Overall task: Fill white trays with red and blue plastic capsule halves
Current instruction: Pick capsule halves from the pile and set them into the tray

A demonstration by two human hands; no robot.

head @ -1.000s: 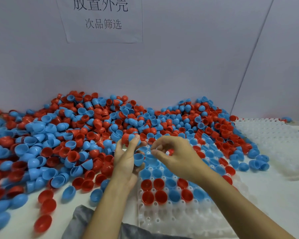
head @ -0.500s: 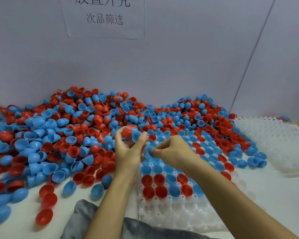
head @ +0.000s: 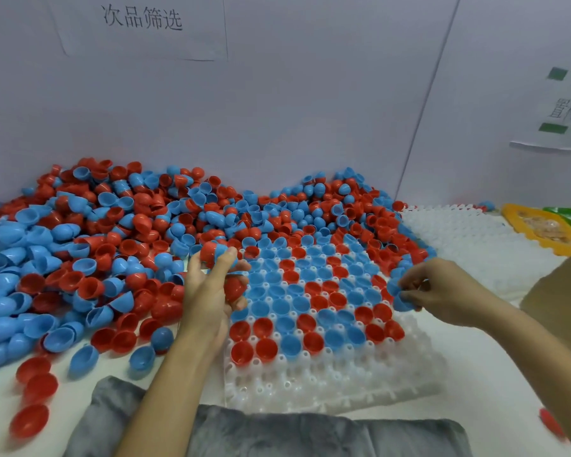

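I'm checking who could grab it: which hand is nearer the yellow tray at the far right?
Right. The right hand works at the white tray's right edge, apart from the yellow tray; the left hand is at its left edge.

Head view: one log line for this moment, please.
left hand: holds red and blue halves | right hand: pinches blue halves | white tray: near rows unfilled

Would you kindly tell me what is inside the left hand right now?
The left hand holds several capsule halves: a red one at its fingertips and another red one lower down, with blue showing between. The fingers cover the rest, so the full count cannot be told.
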